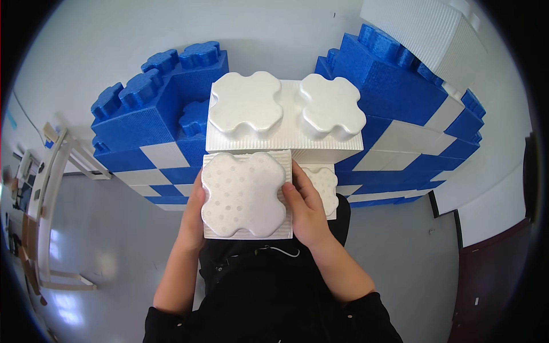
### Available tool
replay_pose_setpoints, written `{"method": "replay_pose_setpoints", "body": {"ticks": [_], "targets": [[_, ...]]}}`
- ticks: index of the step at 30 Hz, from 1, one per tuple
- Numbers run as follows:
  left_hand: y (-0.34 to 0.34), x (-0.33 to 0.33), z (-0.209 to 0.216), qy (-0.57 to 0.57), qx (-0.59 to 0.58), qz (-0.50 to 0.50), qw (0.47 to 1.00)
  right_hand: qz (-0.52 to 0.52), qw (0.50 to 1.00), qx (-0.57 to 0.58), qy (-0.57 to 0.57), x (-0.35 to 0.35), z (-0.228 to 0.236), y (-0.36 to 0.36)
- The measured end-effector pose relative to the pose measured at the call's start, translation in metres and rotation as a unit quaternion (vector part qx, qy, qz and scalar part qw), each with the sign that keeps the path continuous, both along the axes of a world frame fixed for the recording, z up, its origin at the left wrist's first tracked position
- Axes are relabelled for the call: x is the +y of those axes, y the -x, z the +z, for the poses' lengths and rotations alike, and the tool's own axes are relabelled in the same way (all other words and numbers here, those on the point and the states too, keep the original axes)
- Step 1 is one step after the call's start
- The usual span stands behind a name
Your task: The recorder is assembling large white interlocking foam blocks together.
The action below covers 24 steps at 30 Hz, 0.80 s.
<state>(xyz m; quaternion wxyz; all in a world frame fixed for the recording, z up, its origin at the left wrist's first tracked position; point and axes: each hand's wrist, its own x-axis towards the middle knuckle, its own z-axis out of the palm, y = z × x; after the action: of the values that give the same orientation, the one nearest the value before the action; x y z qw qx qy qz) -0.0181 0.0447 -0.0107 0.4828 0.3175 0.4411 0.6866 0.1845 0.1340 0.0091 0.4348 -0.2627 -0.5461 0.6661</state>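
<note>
Between my two hands is a white foam building block, square, with one clover-shaped stud on top dotted with small round dimples. My left hand presses against its left side, most of its fingers hidden. My right hand grips the right side, thumb at the upper edge. Just beyond stands a longer white block with two clover-shaped studs. Whether the held block touches it, I cannot tell. Lower down, behind my right hand, part of another white block with a dimpled stud shows.
Stacked blue and white blocks form a wall on the left and another on the right, with a white block on top at the upper right. A white metal frame stands far left, and a dark red door lower right.
</note>
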Motion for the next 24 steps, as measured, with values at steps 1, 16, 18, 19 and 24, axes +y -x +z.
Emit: {"method": "replay_pose_setpoints", "body": {"ticks": [1, 16, 18, 19, 24], "targets": [[-0.002, 0.002, 0.005, -0.004, 0.023, -0.009, 1.000, 0.003, 1.000, 0.006, 0.008, -0.003, 0.003, 0.002], [0.000, 0.008, -0.006, -0.005, 0.010, -0.038, 0.999, -0.039, 0.990, -0.064, -0.118, 0.004, -0.021, 0.010], [0.001, 0.008, -0.008, -0.010, 0.010, -0.041, 0.999, -0.037, 0.990, -0.063, -0.119, 0.005, -0.020, 0.010], [0.001, 0.009, -0.011, -0.024, 0.010, -0.033, 0.999, -0.036, 0.990, -0.062, -0.122, 0.005, -0.019, 0.009], [0.004, 0.008, -0.030, -0.022, -0.016, -0.034, 0.999, -0.004, 0.996, -0.031, -0.083, 0.003, -0.017, 0.005]]}}
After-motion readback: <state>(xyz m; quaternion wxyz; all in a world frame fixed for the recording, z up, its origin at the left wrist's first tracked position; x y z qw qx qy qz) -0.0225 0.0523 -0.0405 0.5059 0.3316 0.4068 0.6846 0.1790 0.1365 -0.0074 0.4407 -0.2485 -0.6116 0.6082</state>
